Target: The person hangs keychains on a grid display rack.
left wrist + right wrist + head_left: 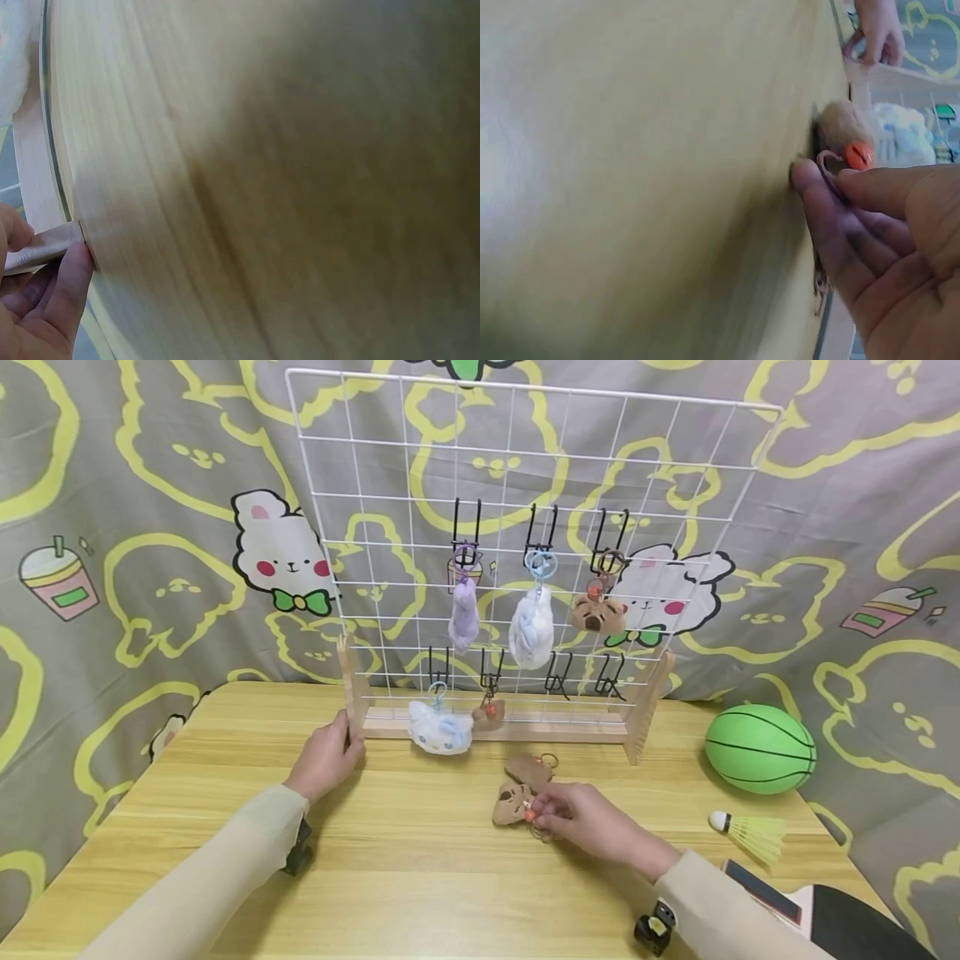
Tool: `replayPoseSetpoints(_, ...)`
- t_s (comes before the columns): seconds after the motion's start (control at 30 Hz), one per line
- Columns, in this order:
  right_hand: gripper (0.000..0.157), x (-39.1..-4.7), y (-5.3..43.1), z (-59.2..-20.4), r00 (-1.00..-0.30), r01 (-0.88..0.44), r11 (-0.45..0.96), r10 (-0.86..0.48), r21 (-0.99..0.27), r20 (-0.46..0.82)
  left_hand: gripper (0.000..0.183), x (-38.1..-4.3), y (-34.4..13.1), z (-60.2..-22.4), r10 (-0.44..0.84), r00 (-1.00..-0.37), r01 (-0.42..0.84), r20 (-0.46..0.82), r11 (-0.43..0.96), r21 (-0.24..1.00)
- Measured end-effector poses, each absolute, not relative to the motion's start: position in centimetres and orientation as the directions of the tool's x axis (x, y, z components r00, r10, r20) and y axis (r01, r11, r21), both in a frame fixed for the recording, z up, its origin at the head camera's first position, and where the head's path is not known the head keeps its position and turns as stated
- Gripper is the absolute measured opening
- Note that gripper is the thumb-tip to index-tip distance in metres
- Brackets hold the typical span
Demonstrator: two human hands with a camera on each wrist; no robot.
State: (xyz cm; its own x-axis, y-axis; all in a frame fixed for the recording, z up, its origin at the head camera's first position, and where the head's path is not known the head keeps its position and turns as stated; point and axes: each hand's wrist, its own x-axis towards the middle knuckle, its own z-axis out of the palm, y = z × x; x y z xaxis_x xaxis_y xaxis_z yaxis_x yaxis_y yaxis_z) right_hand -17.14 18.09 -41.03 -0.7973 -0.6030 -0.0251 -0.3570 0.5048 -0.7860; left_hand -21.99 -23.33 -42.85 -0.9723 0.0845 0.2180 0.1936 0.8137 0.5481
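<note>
My left hand (327, 757) grips the left wooden foot of a white wire grid rack (512, 439); in the left wrist view, thumb and fingers lie on either side of the wooden foot (52, 244). My right hand (592, 820) pinches the ring (826, 166) of a brown plush keychain (512, 804) with an orange bell, low over the table. Touching or just behind it lies a second brown plush keychain (528, 769). On the rack's upper hooks hang a purple plush (464, 617), a white-and-blue plush (532, 628) and a brown bear plush (598, 613).
A white cat-like plush (440, 729) and a brown one (489, 715) hang on lower hooks; two lower hooks (557, 675) at the right are bare. To the right lie a green ball (761, 749), a yellow shuttlecock (750, 835) and a partly seen black-and-white paddle (847, 920).
</note>
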Motion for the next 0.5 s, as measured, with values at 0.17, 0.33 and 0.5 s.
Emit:
replayPoseSetpoints(0.17,0.014,-17.4,19.0,-40.7,-0.803,-0.369,0.473,-0.596,-0.800,0.018,0.024,-22.0,-23.3,-42.8,0.085,-0.972,0.195,0.220,0.815,0.546)
replayPoseSetpoints(0.33,0.012,-17.5,19.4,-40.7,-0.838,-0.384,0.475,-0.540,-0.792,0.082,0.025,-21.8,-23.3,-42.6,0.086,-0.972,0.197,0.220,0.811,0.551)
replayPoseSetpoints(0.5,0.016,-17.8,19.6,-41.2,-0.872,-0.285,0.350,-0.481,-0.892,0.090,0.024,-21.8,-23.2,-42.6,0.087,-0.973,0.194,0.215,0.811,0.552)
